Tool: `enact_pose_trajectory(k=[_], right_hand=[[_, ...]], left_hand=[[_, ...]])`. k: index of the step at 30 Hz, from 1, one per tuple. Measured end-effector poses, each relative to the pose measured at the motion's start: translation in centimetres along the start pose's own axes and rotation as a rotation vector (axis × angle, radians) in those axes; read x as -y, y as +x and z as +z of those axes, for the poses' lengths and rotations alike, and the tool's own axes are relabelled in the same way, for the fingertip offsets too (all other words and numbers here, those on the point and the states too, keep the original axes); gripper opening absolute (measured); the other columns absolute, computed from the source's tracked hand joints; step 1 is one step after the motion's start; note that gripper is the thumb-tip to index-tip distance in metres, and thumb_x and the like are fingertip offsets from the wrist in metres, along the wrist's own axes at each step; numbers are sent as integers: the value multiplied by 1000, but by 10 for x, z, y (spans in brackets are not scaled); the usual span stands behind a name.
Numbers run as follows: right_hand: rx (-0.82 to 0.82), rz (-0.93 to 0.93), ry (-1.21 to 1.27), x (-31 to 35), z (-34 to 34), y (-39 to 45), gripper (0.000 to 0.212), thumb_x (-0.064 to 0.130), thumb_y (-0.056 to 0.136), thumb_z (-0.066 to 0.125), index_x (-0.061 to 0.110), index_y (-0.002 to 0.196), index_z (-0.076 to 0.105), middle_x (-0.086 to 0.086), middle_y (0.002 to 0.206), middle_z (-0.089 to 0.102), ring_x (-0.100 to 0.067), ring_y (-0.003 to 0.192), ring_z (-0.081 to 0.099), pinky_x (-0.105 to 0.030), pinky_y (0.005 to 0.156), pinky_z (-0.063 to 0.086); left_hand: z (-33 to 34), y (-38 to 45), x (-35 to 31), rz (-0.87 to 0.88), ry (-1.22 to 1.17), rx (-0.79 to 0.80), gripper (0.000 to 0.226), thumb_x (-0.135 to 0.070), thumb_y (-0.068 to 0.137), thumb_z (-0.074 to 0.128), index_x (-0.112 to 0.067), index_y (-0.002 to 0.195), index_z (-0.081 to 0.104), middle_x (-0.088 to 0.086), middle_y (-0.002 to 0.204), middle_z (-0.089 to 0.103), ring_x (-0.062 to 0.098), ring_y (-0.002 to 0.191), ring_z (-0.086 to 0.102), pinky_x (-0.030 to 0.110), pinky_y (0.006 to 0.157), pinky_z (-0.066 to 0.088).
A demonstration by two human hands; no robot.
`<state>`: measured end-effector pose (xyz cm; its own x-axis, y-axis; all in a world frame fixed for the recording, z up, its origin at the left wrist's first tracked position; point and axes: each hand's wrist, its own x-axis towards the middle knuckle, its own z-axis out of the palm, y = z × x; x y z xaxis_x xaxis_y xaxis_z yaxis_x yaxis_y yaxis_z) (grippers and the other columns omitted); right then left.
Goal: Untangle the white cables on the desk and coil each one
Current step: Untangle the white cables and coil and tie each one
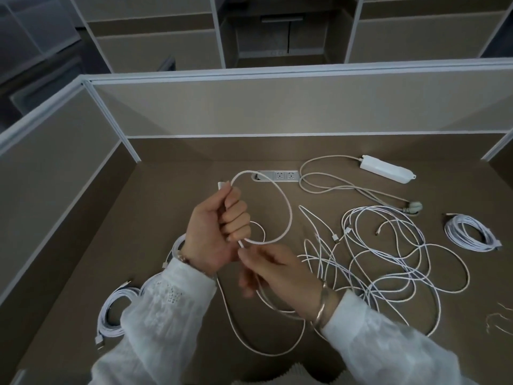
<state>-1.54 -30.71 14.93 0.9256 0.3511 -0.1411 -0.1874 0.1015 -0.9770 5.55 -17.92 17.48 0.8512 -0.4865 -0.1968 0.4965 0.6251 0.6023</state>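
Note:
My left hand (215, 232) is raised over the desk, fisted around a white cable (288, 215) that forms one loop to its right; the cable's plug end sticks out above the fist. Just below, my right hand (277, 269) pinches the same cable, whose slack trails down across the desk toward me. A tangle of thin white cables (388, 262) lies spread on the right half of the desk. Coiled white cables rest at the near left (111, 315), partly behind my left wrist (175, 247), and at the far right (469, 232).
A white power strip (387, 168) with its loose cord lies at the back right. A recessed socket panel (280, 176) sits in the brown desk (155, 212). Beige partition walls (249, 107) close the back and left sides. Thin wire ties (497, 319) lie at the right edge.

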Motion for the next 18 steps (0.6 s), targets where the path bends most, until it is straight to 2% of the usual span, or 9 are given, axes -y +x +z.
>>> enact_pose_trajectory(k=[1,3,5,7,11,13,15,18], right_hand=[[-42,-36,-14,-2,3,0,28,22,96,52,4,77,61,3,50,49,-9,43,43,-19,48,39],[-88,-63,6,-9,2,2,26,29,90,53,11,75,63,7,46,37,-7,42,31,-18,43,29],[-112,-99,-74,-11,-3,-1,23,32,88,53,20,72,65,11,47,36,-6,43,31,-18,44,29],[-139,-142,-180,-10,-9,-6,24,31,91,54,22,71,66,12,47,39,-4,43,35,-17,47,31],[-143,-217,-453,-4,-23,-13,22,20,95,55,18,77,69,21,53,51,0,53,45,-10,57,32],[-130,-231,-505,0,-27,-15,21,17,95,55,13,81,71,26,55,54,4,57,50,-8,59,33],[-97,-200,-508,1,-33,-15,20,15,94,55,8,83,71,27,53,54,6,55,51,-7,57,34],[1,-52,-521,-5,-58,-13,22,25,94,56,18,77,69,15,46,48,0,45,41,-11,50,30]], left_hand=[[0,-1,0,-6,0,21,36,-33,95,40,-19,62,37,-7,52,9,9,43,5,19,37,9],[-3,0,-2,-28,-14,73,38,-33,97,38,-18,63,39,-7,51,12,8,41,7,19,36,11],[-8,1,-5,-45,-71,146,37,-33,99,37,-17,65,42,-7,50,16,7,40,12,18,36,16],[-12,2,-10,-61,-117,215,36,-33,99,39,-17,68,45,-7,50,20,7,40,17,18,37,19],[-20,5,-11,-132,-213,314,33,-31,101,40,-13,77,52,-5,51,26,7,42,22,20,40,22],[-22,6,-10,-158,-250,347,33,-31,103,38,-11,80,53,-4,52,28,8,43,24,21,42,22],[-24,6,-10,-179,-236,362,35,-31,103,37,-12,80,53,-4,53,28,9,44,24,22,43,21],[-29,3,-21,-191,-195,360,37,-31,104,35,-11,78,53,-3,55,28,11,46,24,25,45,21]])
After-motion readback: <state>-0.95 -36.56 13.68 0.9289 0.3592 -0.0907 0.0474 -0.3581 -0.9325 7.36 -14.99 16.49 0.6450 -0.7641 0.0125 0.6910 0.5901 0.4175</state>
